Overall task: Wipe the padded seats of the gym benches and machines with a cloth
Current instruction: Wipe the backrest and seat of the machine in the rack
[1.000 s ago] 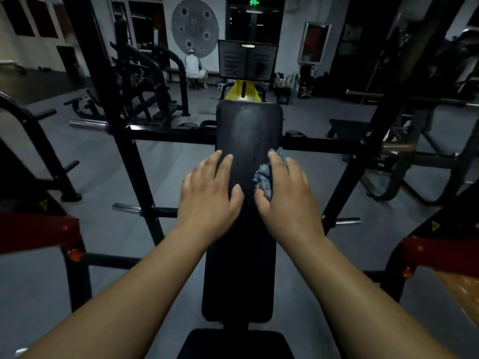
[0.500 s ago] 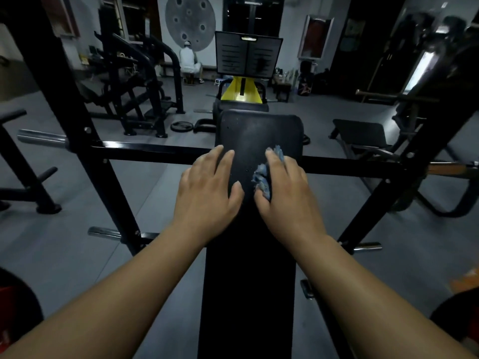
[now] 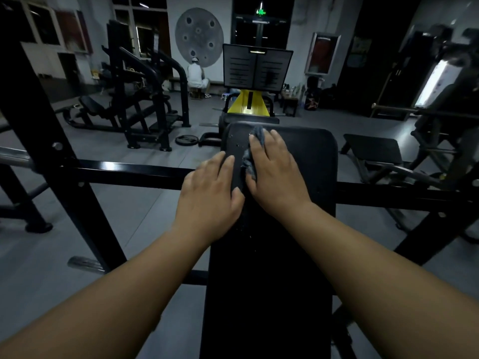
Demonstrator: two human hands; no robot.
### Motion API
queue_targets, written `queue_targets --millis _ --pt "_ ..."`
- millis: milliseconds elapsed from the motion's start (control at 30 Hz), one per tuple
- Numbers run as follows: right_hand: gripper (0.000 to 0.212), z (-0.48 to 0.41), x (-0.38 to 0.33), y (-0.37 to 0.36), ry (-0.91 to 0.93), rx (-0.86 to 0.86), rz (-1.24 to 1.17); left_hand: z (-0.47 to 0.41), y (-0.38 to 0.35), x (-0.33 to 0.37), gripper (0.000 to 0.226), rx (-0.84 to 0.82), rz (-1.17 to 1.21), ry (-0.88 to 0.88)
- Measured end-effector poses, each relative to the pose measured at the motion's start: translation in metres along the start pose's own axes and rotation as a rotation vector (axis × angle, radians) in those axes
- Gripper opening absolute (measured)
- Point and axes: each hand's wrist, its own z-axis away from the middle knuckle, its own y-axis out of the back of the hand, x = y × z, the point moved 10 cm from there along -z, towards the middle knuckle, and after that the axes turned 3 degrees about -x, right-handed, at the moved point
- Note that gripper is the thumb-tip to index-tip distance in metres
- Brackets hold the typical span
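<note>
Change: over the last second both hands slid forward along the bench pad (image 3: 305, 156), and the cloth went from the middle to almost the far end.
Meaning: this stroke is probably nearly finished, but the far right part looks not yet wiped.
Left hand (image 3: 211, 193): flat with straight fingers, rests on the pad's left edge and holds nothing.
Right hand (image 3: 276, 174): fingers stretched out, presses the cloth down.
Cloth (image 3: 249, 161): blue-grey and bunched under the right hand, near the pad's far left corner.

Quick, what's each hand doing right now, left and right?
Left hand: open, flat on the bench pad's left edge.
Right hand: open, pressing the blue-grey cloth flat onto the pad.
</note>
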Motion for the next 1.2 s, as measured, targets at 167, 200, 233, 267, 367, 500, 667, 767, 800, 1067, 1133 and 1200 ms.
queue_targets --millis 167,200,233,267,367,500,667,767,800,1067,1133,1200 --pt "0.061 -0.067 0.014 -0.023 -0.058 0.056 0.051 -0.002 -0.046 -0.009 0.074 -0.088 0.013 0.001" --pt "0.061 -0.075 0.012 -0.025 -0.084 0.082 0.037 -0.001 -0.052 -0.009 0.076 -0.087 0.028 0.001" --pt "0.062 -0.078 0.008 -0.027 -0.095 0.112 0.031 -0.001 -0.056 -0.009 0.077 -0.078 0.039 0.003" --pt "0.061 -0.077 0.002 -0.029 -0.080 0.128 0.038 -0.001 -0.060 -0.009 0.077 -0.063 0.045 0.006" --pt "0.059 -0.041 -0.009 -0.040 0.149 0.059 0.111 -0.001 -0.062 -0.011 0.077 -0.007 0.028 0.007" --pt "0.060 -0.012 0.068 -0.023 0.069 0.073 0.162 -0.002 -0.061 -0.012 0.076 0.024 -0.010 0.010" --pt "0.058 -0.059 0.043 -0.019 -0.128 0.131 0.033 -0.010 -0.059 0.005 0.079 0.059 -0.061 -0.026" --pt "0.056 -0.008 0.023 -0.042 0.161 0.092 0.082 -0.013 -0.057 0.007 0.080 0.049 -0.068 -0.032" --pt "0.055 0.006 0.046 -0.040 0.160 0.095 0.091 -0.013 -0.056 0.007 0.080 0.051 -0.084 -0.038" --pt "0.059 0.005 0.092 -0.023 -0.097 0.148 0.021 -0.015 -0.061 0.013 0.081 0.030 -0.127 -0.026" --pt "0.057 0.048 0.100 -0.035 0.071 0.097 0.068 -0.015 -0.060 0.011 0.081 0.018 -0.130 -0.032" --pt "0.056 0.052 0.133 -0.025 0.009 0.114 0.036 -0.016 -0.059 0.009 0.080 0.020 -0.138 -0.046"
